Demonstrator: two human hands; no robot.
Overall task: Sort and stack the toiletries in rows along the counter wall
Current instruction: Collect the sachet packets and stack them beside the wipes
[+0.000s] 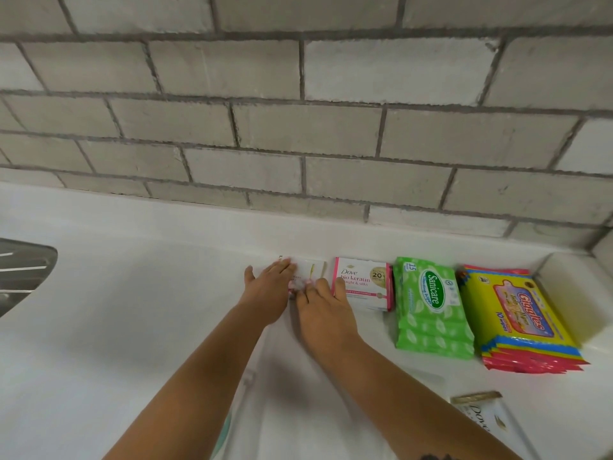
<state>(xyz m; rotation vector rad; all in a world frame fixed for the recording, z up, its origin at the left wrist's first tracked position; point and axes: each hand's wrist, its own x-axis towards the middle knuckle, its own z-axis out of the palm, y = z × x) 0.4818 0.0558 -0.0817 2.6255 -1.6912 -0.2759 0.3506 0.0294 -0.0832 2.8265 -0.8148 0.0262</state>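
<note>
Head view: white counter point(132, 293) meets grey block wall point(331, 127).

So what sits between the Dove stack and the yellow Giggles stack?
The green Sanicare wipes stack, seen in the head view. It lies right of the Dove stack and left of the Giggles stack, all along the wall.

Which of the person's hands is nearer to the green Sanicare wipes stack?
Right. The right hand rests beside the pink Dove sachets, which alone separate it from the Sanicare wipes stack; the left hand lies farther away, beyond the right hand.
</note>
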